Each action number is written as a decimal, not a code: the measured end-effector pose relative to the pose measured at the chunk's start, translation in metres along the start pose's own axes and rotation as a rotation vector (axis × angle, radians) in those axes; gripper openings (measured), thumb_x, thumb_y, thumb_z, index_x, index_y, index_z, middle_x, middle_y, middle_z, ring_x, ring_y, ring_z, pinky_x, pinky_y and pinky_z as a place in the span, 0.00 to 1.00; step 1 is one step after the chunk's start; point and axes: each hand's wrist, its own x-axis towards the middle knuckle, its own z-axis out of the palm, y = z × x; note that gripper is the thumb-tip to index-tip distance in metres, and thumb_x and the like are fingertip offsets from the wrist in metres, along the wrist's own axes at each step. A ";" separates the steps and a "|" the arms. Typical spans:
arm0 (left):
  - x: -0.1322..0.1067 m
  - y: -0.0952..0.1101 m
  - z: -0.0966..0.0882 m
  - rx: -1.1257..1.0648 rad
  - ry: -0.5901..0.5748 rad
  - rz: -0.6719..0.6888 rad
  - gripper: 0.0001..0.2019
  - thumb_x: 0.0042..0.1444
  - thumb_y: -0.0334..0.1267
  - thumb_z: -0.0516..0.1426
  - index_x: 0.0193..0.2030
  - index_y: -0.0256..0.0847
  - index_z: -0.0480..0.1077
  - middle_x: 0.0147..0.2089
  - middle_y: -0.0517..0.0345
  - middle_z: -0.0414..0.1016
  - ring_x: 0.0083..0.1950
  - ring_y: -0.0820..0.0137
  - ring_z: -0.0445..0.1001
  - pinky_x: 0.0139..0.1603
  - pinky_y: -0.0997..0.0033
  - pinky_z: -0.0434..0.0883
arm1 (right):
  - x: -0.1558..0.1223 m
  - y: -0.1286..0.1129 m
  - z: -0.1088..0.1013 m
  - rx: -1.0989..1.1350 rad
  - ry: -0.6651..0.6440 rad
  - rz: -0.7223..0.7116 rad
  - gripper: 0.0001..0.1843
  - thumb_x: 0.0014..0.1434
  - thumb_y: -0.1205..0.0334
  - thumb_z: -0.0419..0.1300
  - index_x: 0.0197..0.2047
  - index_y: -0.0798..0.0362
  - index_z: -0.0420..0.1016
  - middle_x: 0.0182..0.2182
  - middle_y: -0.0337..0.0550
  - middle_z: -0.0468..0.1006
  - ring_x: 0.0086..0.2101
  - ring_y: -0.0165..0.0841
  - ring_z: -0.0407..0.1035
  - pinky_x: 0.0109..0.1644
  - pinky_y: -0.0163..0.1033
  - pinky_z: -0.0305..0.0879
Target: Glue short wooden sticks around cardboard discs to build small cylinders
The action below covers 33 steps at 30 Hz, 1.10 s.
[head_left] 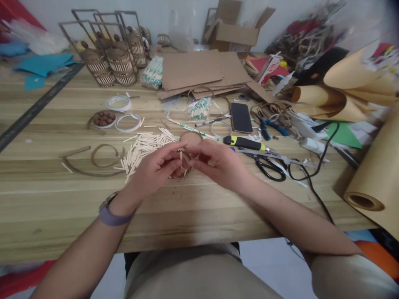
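Observation:
My left hand (157,166) is closed, its thumb and fingers pinched at a short pale wooden stick (181,156). Close by on the right, my right hand (218,164) is also closed, fingertips against a small round brown piece edged with sticks (186,169). Both hands partly hide this piece, so its full shape does not show. Just beyond the fingertips lies a round cardboard disc (190,138) with a dark, notched rim. A loose pile of short wooden sticks (145,146) spreads on the table beside my left hand.
Left stand rolls of white tape (127,123), a bowl of brown beads (104,119) and curled brown strips (107,154). A utility knife (245,143), black scissors (270,168) and a phone (241,117) lie right. Cardboard sheets (193,70) and stick-covered lanterns (120,62) are behind.

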 end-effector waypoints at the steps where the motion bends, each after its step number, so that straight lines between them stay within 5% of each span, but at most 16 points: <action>1: -0.001 0.001 0.003 -0.053 -0.016 -0.008 0.21 0.63 0.38 0.57 0.62 0.43 0.66 0.31 0.62 0.76 0.27 0.75 0.72 0.29 0.75 0.70 | 0.002 0.000 0.005 0.065 -0.001 -0.013 0.07 0.62 0.66 0.60 0.43 0.52 0.77 0.31 0.39 0.76 0.30 0.29 0.71 0.34 0.33 0.65; 6: -0.003 0.002 0.004 -0.064 -0.051 -0.068 0.27 0.63 0.43 0.58 0.67 0.43 0.61 0.38 0.56 0.80 0.27 0.74 0.73 0.29 0.73 0.71 | 0.005 0.007 0.009 0.289 -0.043 0.025 0.04 0.61 0.63 0.61 0.38 0.54 0.74 0.28 0.38 0.75 0.28 0.29 0.70 0.33 0.34 0.65; 11: 0.002 -0.005 -0.015 0.409 0.100 0.011 0.30 0.62 0.52 0.58 0.67 0.44 0.61 0.53 0.48 0.79 0.46 0.63 0.78 0.48 0.61 0.74 | 0.005 0.018 -0.007 0.114 -0.066 0.080 0.04 0.59 0.63 0.60 0.35 0.54 0.74 0.27 0.37 0.74 0.27 0.28 0.66 0.32 0.33 0.60; 16: 0.011 -0.027 -0.019 0.814 -0.112 0.118 0.51 0.46 0.59 0.68 0.71 0.37 0.55 0.69 0.37 0.62 0.69 0.45 0.62 0.68 0.43 0.61 | 0.003 0.036 -0.001 0.054 -0.212 0.119 0.03 0.58 0.66 0.60 0.34 0.54 0.74 0.23 0.34 0.72 0.24 0.26 0.64 0.29 0.31 0.56; 20: 0.011 -0.039 -0.007 0.926 -0.236 0.080 0.52 0.47 0.52 0.70 0.73 0.36 0.50 0.71 0.35 0.59 0.71 0.45 0.59 0.70 0.42 0.58 | 0.000 0.046 0.013 0.039 -0.211 0.077 0.02 0.57 0.68 0.61 0.34 0.54 0.75 0.24 0.35 0.73 0.25 0.26 0.64 0.31 0.31 0.57; 33: 0.011 -0.041 -0.006 0.871 -0.243 0.042 0.46 0.50 0.46 0.68 0.71 0.39 0.52 0.70 0.38 0.62 0.69 0.47 0.61 0.69 0.42 0.59 | -0.003 0.050 0.023 -0.011 -0.218 0.062 0.02 0.60 0.68 0.61 0.36 0.54 0.76 0.28 0.38 0.78 0.28 0.29 0.68 0.33 0.33 0.59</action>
